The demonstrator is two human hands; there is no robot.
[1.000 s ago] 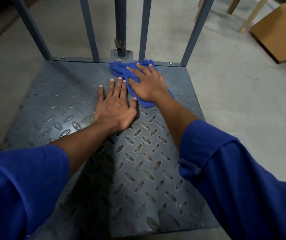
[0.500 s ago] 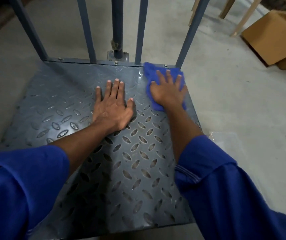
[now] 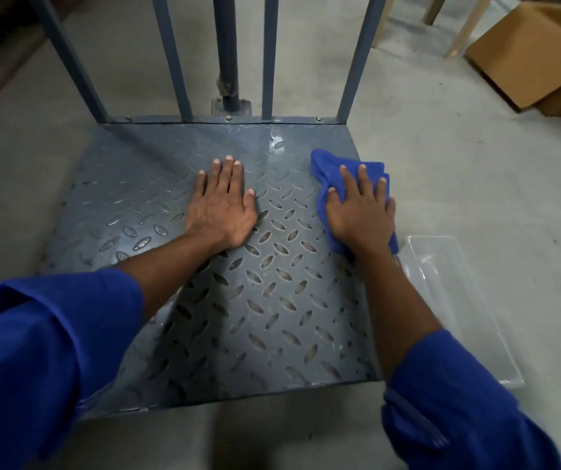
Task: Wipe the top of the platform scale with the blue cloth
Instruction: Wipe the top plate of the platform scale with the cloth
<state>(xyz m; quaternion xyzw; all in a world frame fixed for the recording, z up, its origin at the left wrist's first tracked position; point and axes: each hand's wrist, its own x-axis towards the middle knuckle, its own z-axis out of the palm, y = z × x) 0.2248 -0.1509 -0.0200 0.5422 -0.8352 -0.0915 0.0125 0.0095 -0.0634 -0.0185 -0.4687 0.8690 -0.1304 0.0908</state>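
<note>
The platform scale (image 3: 265,320) is a grey diamond-tread plate lying on the floor, with a blue railing at its far edge. My right hand (image 3: 360,215) presses flat on the blue cloth (image 3: 326,171) at the plate's right edge, about midway along it. The cloth is bunched, and part of it sticks out past my fingers. My left hand (image 3: 221,205) lies flat and bare on the middle of the plate, fingers spread, holding nothing. A wet streak shines on the plate near the far right corner.
Blue railing bars (image 3: 174,59) and a round post (image 3: 226,49) rise from the scale's far edge. A clear plastic tray (image 3: 455,300) lies on the concrete floor right of the scale. A cardboard box (image 3: 537,52) and pale chair legs (image 3: 462,28) stand at the far right.
My right hand has slid the cloth from the far middle of the plate to the far right corner, then back toward me along the right edge. My left hand stayed planted.
</note>
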